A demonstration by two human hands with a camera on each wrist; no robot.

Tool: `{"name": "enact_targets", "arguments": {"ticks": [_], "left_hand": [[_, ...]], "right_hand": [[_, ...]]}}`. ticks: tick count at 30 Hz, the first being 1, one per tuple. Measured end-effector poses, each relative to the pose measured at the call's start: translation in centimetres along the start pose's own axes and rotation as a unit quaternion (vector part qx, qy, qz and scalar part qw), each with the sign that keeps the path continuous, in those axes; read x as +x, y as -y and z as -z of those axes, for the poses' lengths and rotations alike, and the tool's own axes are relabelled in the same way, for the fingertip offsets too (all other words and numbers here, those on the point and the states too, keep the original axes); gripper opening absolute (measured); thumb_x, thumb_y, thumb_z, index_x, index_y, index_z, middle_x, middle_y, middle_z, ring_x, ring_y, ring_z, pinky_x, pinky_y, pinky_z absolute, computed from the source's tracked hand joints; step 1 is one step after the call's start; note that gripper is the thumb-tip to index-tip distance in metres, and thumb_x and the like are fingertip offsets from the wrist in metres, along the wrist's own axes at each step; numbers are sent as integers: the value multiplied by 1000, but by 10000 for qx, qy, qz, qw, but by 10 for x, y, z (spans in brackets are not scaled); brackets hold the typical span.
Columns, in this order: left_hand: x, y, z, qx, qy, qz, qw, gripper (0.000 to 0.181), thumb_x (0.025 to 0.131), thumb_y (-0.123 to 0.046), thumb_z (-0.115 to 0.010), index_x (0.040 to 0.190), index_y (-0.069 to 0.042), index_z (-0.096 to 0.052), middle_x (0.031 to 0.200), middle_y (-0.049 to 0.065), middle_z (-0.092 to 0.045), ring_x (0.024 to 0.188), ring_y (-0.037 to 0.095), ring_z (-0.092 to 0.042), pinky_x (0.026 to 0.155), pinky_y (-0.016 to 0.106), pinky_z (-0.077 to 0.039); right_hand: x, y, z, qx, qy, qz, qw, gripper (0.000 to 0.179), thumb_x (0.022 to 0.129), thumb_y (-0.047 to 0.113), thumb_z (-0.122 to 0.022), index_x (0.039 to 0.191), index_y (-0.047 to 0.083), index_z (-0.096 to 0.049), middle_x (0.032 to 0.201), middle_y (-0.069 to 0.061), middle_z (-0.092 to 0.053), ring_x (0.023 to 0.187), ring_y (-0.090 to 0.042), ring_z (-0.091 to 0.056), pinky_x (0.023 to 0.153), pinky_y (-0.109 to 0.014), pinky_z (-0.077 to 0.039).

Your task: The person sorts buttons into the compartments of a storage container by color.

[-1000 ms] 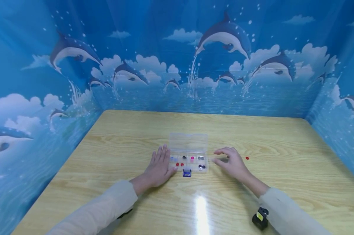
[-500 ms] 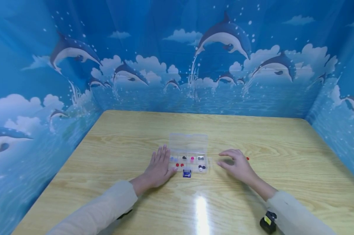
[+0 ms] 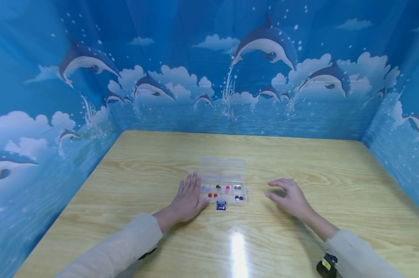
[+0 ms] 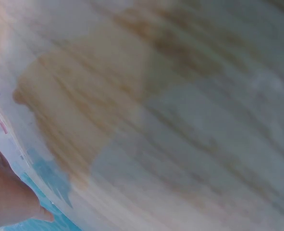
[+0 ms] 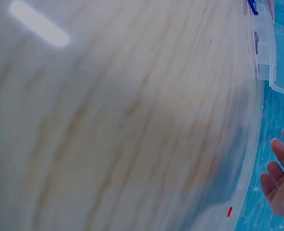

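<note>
A clear plastic compartment box lies on the table, its lid raised at the back and a blue latch at the front. Small button-like discs sit in its compartments: red discs, a black one, pink ones, grey ones and dark ones. My left hand rests with straight fingers against the box's left side. To the right of the box, my right hand hovers with thumb and fingers apart, holding nothing visible. A loose red disc shows in the right wrist view; the hand hides it from the head view.
The wood-grain table reaches back to a blue dolphin-print curtain, which also closes off both sides. A black device is worn at the right wrist. Light glares off the table's front.
My right hand has moved away from the box toward the right, over the loose red disc, which was visible in the head view before. The left hand and the box have stayed put.
</note>
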State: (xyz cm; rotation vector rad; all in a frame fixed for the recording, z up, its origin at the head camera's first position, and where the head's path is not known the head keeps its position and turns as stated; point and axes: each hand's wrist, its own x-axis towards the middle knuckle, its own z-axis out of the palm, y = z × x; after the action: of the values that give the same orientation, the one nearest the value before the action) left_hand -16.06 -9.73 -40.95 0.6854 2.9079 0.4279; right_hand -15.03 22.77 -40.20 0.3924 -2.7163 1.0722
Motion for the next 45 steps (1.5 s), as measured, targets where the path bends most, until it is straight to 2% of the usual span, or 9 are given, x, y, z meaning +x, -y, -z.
{"name": "enact_targets", "arguments": {"ticks": [9,18,24,32,36,40,45], "left_hand": [[-1,0,-1,4,17,1,10000,75,98,-44,-34,146,7,-8,154,25,3,143,40,2,117,52,-2],[-1,0,-1,-27,0,-11,10000,75,98,-43,-35,146,8,-9,153,25,3,143,40,2,116,53,-2],[0,1,-2,-26,-1,-15,10000,74,98,-43,-34,146,7,-8,153,25,3,143,40,2,117,52,-2],[-3,1,0,-274,-186,-185,9993,77,98,-46,-32,145,9,-8,153,27,2,142,42,2,116,54,0],[-2,1,0,-123,-69,-77,9999,75,98,-44,-34,145,8,-8,153,26,3,143,40,3,117,52,0],[0,2,-1,-1,49,14,10000,74,98,-43,-34,146,7,-7,154,25,4,143,39,3,117,51,-1],[0,2,-1,33,102,24,9999,76,98,-45,-33,146,6,-6,154,24,5,143,39,4,117,52,-2]], "right_hand": [[-5,-6,5,-101,-33,24,9999,34,77,13,-73,107,-4,-65,108,-19,-65,102,-35,-54,86,-54,-47],[-8,-13,10,-313,-138,38,9994,34,76,13,-74,106,-2,-66,104,-16,-66,98,-29,-54,82,-44,-47],[-9,-17,15,-372,-91,11,9993,34,77,13,-74,106,-2,-66,101,-16,-66,96,-30,-54,81,-45,-47],[-8,-23,22,-562,-203,71,9982,33,75,11,-74,103,-5,-66,97,-17,-66,91,-31,-54,82,-48,-44],[-7,-27,26,-653,-182,51,9977,34,76,11,-74,104,-6,-66,97,-18,-66,92,-32,-55,80,-45,-44],[-4,-30,31,-680,-83,-34,9976,35,78,14,-73,106,-6,-65,98,-20,-66,96,-36,-54,82,-50,-44],[1,-35,37,-704,133,-315,9969,39,81,19,-71,110,-7,-63,110,-27,-61,105,-44,-50,86,-59,-42]]}}
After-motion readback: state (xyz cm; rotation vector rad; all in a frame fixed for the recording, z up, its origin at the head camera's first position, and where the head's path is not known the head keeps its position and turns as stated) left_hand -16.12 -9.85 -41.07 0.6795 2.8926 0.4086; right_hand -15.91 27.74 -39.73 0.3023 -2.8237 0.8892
